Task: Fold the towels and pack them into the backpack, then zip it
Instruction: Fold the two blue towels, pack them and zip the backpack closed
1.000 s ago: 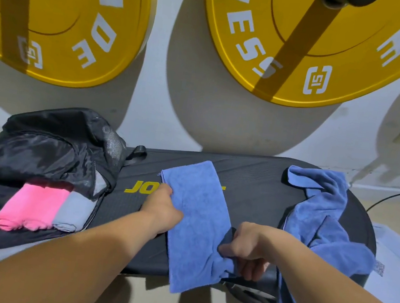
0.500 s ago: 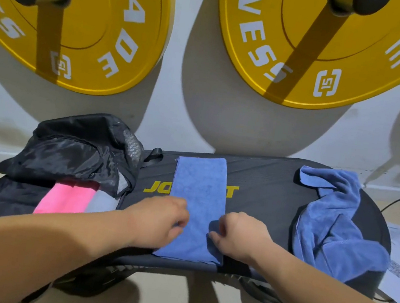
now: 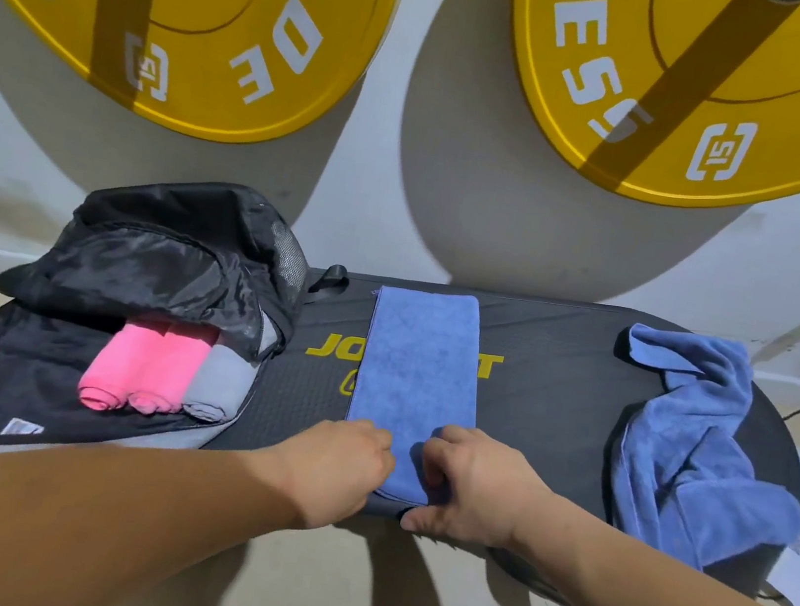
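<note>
Head view: my left hand (image 3: 341,470) and right hand (image 3: 468,489) pinch the folded blue microfibre towel (image 3: 417,383).
Its near edge is hidden under my curled fingers; the open black nylon backpack (image 3: 159,267) sits at nine o'clock.

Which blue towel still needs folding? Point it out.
The crumpled blue towel at the bench's right end; the blue towel under both hands lies flat in a neat strip.

Single head cam, wide-angle, worn on my head, pitched forward and down.

It looks along my forearms to my left hand (image 3: 342,465) and right hand (image 3: 473,490), close in at the near edge of the black bench pad (image 3: 558,378). It faces a white wall (image 3: 379,185) with yellow weight plates (image 3: 233,18) cropped at the top. Only this one view.
</note>
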Demonstrator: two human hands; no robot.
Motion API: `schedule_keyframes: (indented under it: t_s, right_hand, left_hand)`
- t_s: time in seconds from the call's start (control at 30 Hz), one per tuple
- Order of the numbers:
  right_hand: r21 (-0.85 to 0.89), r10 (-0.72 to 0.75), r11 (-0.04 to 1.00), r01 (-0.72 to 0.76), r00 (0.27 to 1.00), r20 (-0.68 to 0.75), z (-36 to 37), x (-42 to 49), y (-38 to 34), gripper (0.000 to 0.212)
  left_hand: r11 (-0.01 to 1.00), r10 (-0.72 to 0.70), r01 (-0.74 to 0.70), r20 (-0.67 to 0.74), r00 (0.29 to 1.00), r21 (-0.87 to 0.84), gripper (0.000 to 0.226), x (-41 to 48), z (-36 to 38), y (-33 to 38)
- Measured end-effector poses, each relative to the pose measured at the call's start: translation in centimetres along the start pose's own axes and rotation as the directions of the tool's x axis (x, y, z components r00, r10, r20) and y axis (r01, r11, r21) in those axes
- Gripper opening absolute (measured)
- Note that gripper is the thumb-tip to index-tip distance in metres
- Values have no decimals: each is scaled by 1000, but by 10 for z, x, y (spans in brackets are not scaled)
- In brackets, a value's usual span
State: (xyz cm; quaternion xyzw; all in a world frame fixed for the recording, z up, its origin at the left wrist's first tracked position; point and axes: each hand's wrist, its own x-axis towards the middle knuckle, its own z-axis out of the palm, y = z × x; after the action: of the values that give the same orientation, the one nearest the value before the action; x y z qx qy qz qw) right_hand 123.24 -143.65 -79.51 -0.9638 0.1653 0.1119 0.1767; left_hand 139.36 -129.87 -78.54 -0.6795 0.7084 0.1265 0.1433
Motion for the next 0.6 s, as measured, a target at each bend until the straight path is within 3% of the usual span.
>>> schedule_keyframes:
  t_s: [0.07, 0.13, 0.2, 0.33, 0.43, 0.5, 0.57, 0.6]
  right_hand:
    - [-36, -11, 999, 11, 1000, -10, 1, 2, -2, 48]
    - [-25, -18, 1000, 17, 1000, -24, -1, 1, -2, 45]
    - [12, -35, 999, 36, 997, -70, -3, 1, -1, 31]
    - [213, 74, 976, -41, 986, -149, -7, 5, 9, 21]
    - [318, 165, 941, -119, 979, -120, -9, 8, 15, 12]
    - [342, 198, 927, -156, 976, -90, -10, 11, 16, 10]
    - [374, 239, 905, -202, 970, -54, -10, 14, 13, 15]
    - [401, 263, 888, -227, 964, -37, -10, 16, 12, 17]
  left_hand:
    - [970, -94, 81, -45, 995, -230, 10, 2, -2, -5]
    - [873, -188, 133, -73, 979, -469, 6, 1, -1, -19]
    - [815, -238, 149, -88, 967, -561, 9, -2, 1, -31]
    - [837, -209, 114, -120, 970, -536, 10, -8, 9, -37]
    - [914, -157, 97, -122, 980, -394, 42, -12, 19, -38]
    - [930, -140, 67, -181, 973, -361, 29, -9, 23, -40]
    - [888, -163, 47, -216, 963, -457, 10, -7, 24, -43]
    - [856, -192, 61, -206, 959, -513, 15, -7, 23, -44]
